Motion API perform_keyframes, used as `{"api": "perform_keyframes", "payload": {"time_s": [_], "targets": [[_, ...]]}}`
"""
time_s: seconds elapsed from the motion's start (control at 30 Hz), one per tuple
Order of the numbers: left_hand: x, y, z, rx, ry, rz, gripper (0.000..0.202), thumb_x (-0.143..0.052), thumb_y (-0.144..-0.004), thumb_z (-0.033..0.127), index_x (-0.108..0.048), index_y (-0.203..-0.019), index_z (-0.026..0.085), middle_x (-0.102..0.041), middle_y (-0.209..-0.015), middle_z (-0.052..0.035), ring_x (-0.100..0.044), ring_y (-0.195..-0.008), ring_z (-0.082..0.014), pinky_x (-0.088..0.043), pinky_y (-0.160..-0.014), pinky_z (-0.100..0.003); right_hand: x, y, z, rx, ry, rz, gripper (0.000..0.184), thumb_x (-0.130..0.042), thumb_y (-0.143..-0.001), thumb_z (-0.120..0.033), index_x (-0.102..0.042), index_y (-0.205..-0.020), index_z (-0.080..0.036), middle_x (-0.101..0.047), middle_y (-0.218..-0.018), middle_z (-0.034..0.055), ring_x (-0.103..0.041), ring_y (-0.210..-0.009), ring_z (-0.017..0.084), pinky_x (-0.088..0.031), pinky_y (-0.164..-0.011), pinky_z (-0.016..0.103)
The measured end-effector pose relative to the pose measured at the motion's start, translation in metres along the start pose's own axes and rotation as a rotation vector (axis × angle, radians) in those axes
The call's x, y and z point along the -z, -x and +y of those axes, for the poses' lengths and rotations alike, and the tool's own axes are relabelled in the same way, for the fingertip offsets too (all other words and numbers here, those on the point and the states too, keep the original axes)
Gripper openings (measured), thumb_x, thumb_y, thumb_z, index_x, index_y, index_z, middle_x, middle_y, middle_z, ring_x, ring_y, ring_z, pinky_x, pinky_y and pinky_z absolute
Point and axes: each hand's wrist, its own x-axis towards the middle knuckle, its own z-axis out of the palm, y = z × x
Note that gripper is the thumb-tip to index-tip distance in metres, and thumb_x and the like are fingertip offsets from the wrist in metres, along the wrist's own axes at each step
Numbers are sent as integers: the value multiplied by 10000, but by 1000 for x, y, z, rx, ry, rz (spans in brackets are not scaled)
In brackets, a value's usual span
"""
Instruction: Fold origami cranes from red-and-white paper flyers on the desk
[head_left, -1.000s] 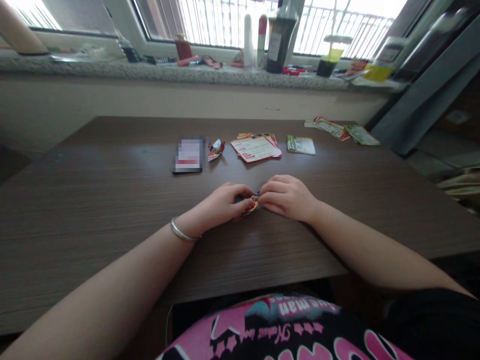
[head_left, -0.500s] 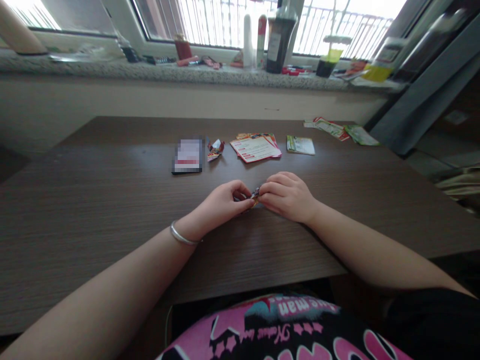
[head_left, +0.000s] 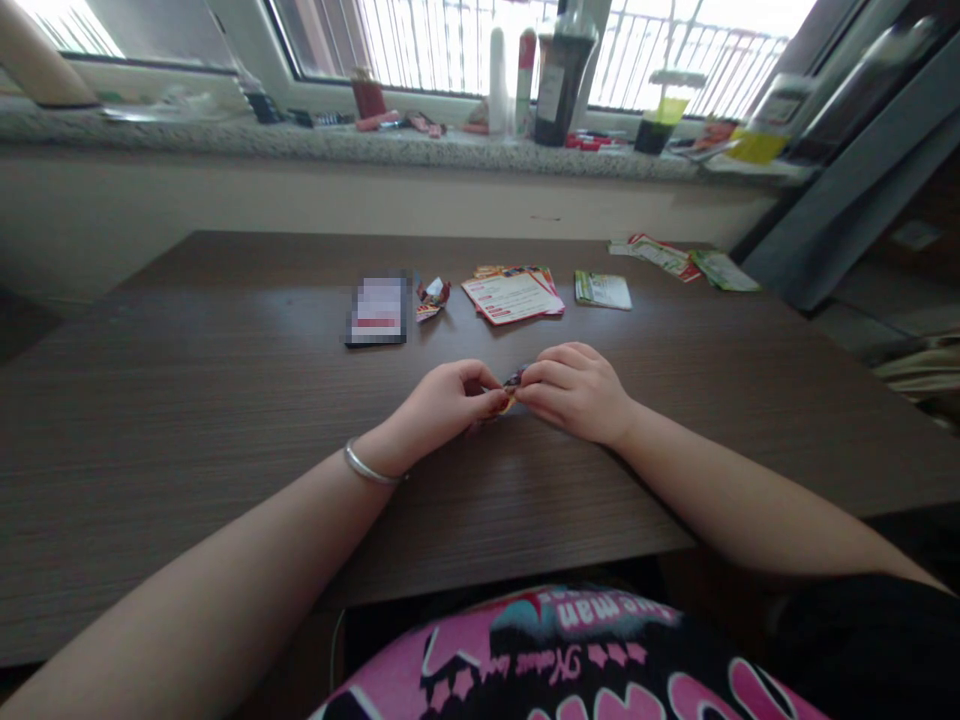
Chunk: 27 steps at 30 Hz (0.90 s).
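Observation:
Near the middle of the table, my left hand (head_left: 459,395) and my right hand (head_left: 577,392) meet over a small folded piece of colourful printed paper (head_left: 511,386). The left thumb and fingers pinch its left end, while the right fingertips press on its right end. Most of the piece is hidden by the fingers, so its full shape cannot be made out. Beyond my hands lies a crumpled piece of similar printed paper (head_left: 433,299). To its right is a stack of red-edged printed cards (head_left: 514,295).
A blurred-out dark-edged flat object (head_left: 376,312) lies left of the crumpled piece. Small green-and-white cards (head_left: 604,290) and loose printed strips (head_left: 667,257) are at the back right of the wooden table (head_left: 225,420). Bottles and pens crowd the stone windowsill (head_left: 450,148).
My fingers have shifted slightly on the folded paper, and a bit more orange-red shows beside the left thumb. The things on the table have not moved.

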Motion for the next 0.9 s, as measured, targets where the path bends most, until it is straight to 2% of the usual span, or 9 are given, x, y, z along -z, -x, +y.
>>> {"api": "perform_keyframes", "payload": {"time_s": [0.1,0.23,0.43,0.57,0.73,0.83,0.9], "targets": [[-1,-2,-5,-29,66,5,242,-661,-768,370,-515,-810,181,-598,-617,27,-511,-454,-97,-359,-415,-200,0,-1,0,-25,-33,-5,119,-549,-929,-284,-663,-930,-250,-724,-962,-20,-555,-917,171,-391,-815,321],[-1,-3,-5,-113,3,22,188,-662,-743,306,-545,-815,177,-601,-645,30,-556,-554,-104,-418,-498,-203,-1,-1,-1,-82,-155,-44,121,-548,-917,-271,-663,-921,-232,-724,-944,0,-565,-918,188,-406,-835,335],[5,-2,3,-100,-82,-148,130,-636,-715,284,-649,-766,165,-679,-719,-1,-614,-672,-140,-482,-646,-256,-5,-3,-3,-176,-401,-71,78,-594,-879,-267,-661,-864,-230,-707,-850,11,-577,-848,184,-412,-806,344],[10,-3,4,-88,-114,-200,124,-660,-704,273,-675,-767,167,-689,-722,4,-613,-676,-141,-480,-658,-258,-6,-3,-4,-186,-524,-101,49,-606,-865,-250,-650,-876,-230,-699,-836,8,-585,-818,174,-418,-797,339],[8,-6,-1,-60,176,-132,166,-690,-715,275,-593,-785,160,-643,-690,18,-583,-603,-106,-449,-565,-217,-1,-5,-6,-248,-472,32,69,-567,-860,-169,-593,-849,-232,-708,-916,11,-598,-879,176,-435,-848,356],[5,-8,-5,-38,313,-11,267,-729,-709,297,-538,-843,167,-632,-712,24,-592,-608,-100,-446,-549,-202,3,-5,-7,-305,-385,141,77,-583,-846,-168,-587,-851,-245,-682,-1091,21,-582,-1026,197,-416,-944,398],[3,-9,-6,-20,353,64,322,-749,-704,307,-526,-889,166,-636,-740,21,-600,-621,-100,-455,-554,-202,2,-5,-8,-401,-341,184,78,-614,-825,-186,-594,-874,-245,-646,-1150,44,-552,-1098,222,-393,-983,433]]}}
